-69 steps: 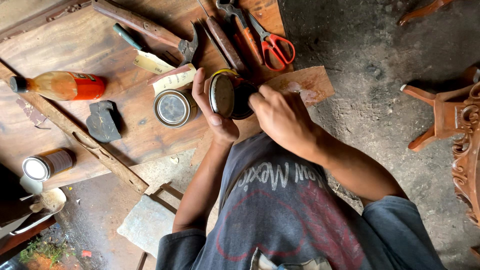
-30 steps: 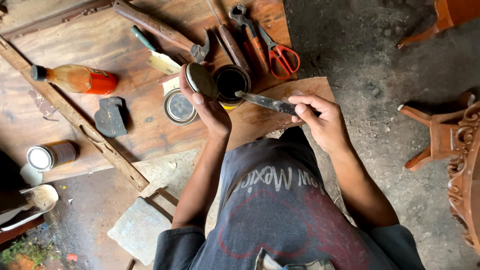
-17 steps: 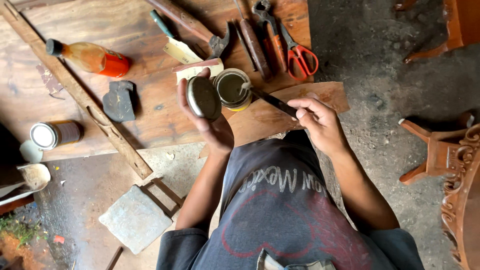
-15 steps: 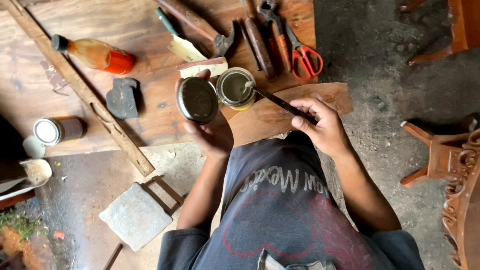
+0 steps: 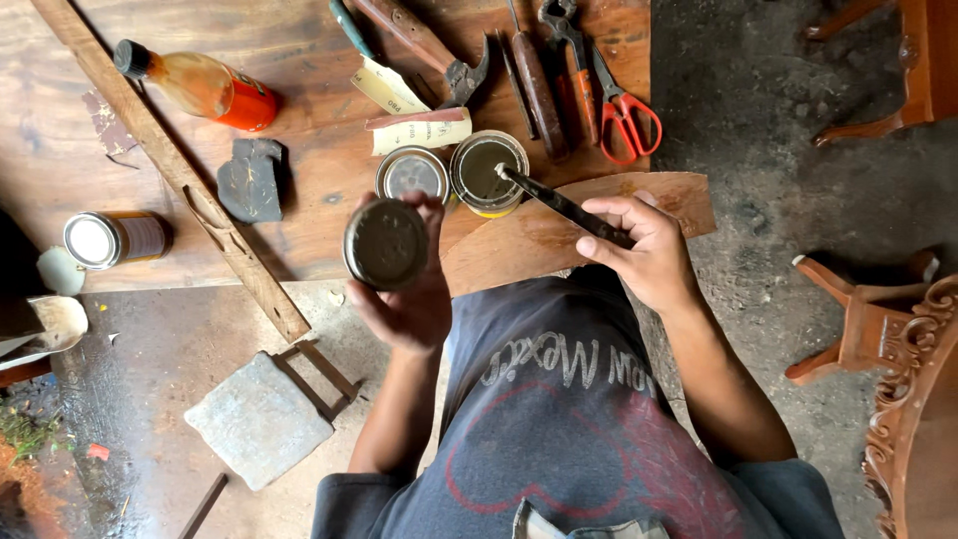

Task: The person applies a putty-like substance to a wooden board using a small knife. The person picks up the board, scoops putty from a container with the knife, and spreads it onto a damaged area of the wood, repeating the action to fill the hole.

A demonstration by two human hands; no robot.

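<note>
I sat over a worn wooden board (image 5: 299, 215) on a gray concrete floor (image 5: 788, 150). Right of the board stood carved wooden furniture (image 5: 898, 359); below its left end lay a flat stone slab (image 5: 257, 419). Daylight was soft.

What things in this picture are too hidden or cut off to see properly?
All in the head view:
- Open tin: its murky contents cannot be identified.
- Lid in the left hand: only one face shows.
- Dark tool in the right hand: the fingers cover its handle end.
- Carved wooden furniture: cut off by the right edge.
- Teal-handled tool: cut off by the top edge.
</note>
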